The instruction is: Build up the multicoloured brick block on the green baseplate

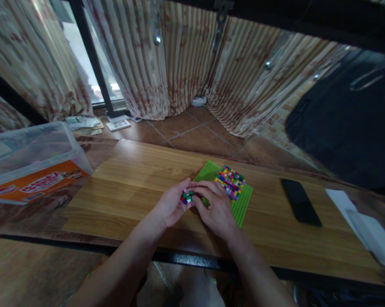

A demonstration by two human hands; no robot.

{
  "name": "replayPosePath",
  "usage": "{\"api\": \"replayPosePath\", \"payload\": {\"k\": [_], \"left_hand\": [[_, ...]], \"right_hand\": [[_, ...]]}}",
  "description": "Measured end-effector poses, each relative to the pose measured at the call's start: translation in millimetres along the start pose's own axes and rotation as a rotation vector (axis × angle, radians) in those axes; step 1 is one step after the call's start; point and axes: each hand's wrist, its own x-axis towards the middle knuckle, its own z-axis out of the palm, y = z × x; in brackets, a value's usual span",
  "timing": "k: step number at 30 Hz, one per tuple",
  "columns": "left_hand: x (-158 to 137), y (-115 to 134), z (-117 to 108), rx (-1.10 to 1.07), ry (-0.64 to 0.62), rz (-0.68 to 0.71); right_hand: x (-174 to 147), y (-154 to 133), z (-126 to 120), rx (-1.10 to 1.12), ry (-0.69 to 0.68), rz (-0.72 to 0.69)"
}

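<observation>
Several small toy building bricks, green, red, blue and white, lie in the cupped palm of my left hand. My right hand reaches over from the right, its thumb and fingers curled together at those bricks. Whatever sits between its fingertips is hidden. Just beyond my right hand, a green studded baseplate lies on the wooden table board. On it stands a dense block of many-coloured bricks, its near left part covered by my right hand.
A clear plastic tub with an orange label is at the left. To the right lie a black phone and white papers. Striped curtains hang behind, with booklets on the tiled floor and a dark covered object at right.
</observation>
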Motion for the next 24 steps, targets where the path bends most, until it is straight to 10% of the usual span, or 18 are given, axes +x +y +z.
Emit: {"api": "replayPosePath", "payload": {"k": [24], "left_hand": [[3.0,-4.8,-6.9,0.050,-0.046,-0.022]], "right_hand": [[1.0,-2.5,-2.7,0.083,-0.035,0.012]]}}
